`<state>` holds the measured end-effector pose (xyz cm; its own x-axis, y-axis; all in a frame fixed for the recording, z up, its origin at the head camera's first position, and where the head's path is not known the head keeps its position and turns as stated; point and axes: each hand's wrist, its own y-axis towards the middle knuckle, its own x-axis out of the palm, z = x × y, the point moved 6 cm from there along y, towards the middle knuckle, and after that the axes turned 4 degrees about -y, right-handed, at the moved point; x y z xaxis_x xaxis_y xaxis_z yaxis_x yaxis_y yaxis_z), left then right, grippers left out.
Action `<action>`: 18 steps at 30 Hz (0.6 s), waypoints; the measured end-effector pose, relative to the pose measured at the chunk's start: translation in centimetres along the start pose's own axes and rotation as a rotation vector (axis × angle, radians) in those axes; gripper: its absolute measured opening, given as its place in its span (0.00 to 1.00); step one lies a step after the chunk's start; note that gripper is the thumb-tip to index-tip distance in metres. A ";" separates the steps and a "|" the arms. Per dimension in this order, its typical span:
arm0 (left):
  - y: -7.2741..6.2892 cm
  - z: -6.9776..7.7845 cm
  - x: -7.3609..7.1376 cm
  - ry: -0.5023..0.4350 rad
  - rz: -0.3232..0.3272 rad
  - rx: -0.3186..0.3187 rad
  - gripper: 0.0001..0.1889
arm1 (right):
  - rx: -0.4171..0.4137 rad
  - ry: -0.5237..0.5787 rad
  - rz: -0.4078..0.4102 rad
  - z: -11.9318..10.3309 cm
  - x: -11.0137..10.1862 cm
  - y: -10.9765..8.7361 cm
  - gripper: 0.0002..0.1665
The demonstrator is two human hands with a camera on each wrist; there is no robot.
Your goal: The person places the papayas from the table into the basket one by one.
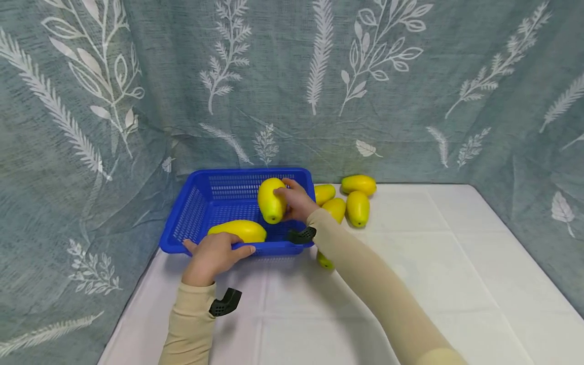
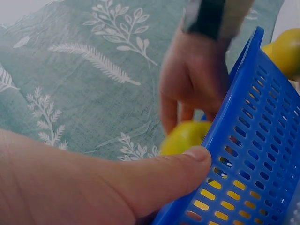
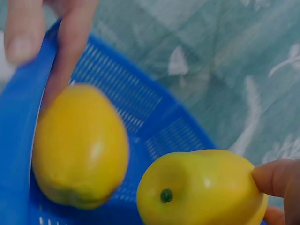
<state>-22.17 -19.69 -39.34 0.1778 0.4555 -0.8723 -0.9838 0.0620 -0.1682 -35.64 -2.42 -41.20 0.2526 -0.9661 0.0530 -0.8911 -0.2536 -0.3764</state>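
Note:
A blue plastic basket (image 1: pixel 182 223) with slotted walls stands at the back left of the table. My left hand (image 1: pixel 214 256) grips its near rim, thumb outside and fingers inside, as the left wrist view also shows. Just behind those fingers lies a yellow papaya (image 1: pixel 242 230) inside the basket. My right hand (image 1: pixel 297 203) holds another yellow papaya (image 1: pixel 271 200) by its side, over the right part of the basket. In the right wrist view, this held papaya (image 3: pixel 201 187) shows a small dark green stem spot; the other papaya (image 3: pixel 82 147) lies against the near wall.
Several more yellow papayas (image 1: pixel 358 209) lie on the white tablecloth (image 1: pixel 410 274) right of the basket, one partly under the right forearm. A grey-green leaf-patterned curtain (image 1: pixel 283 91) hangs close behind the basket and along both sides.

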 end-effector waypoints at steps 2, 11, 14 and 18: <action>0.0 -0.1 0.0 -0.002 0.008 0.002 0.26 | 0.021 -0.038 0.022 0.7 0.5 0.6 0.39; -0.2 0.1 -0.1 0.009 0.017 0.005 0.25 | 0.063 -0.115 0.062 1.7 1.5 1.4 0.40; -0.1 0.0 -0.1 0.013 0.016 -0.002 0.25 | 0.069 -0.125 0.061 1.7 1.7 1.5 0.41; -0.1 -0.2 -0.1 0.012 0.016 -0.006 0.24 | 0.071 -0.128 0.057 1.9 2.0 1.6 0.41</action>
<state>-22.06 -19.91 -39.36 0.1626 0.4461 -0.8801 -0.9863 0.0497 -0.1570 -35.87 -4.70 -43.46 0.2519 -0.9639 -0.0866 -0.8777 -0.1899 -0.4399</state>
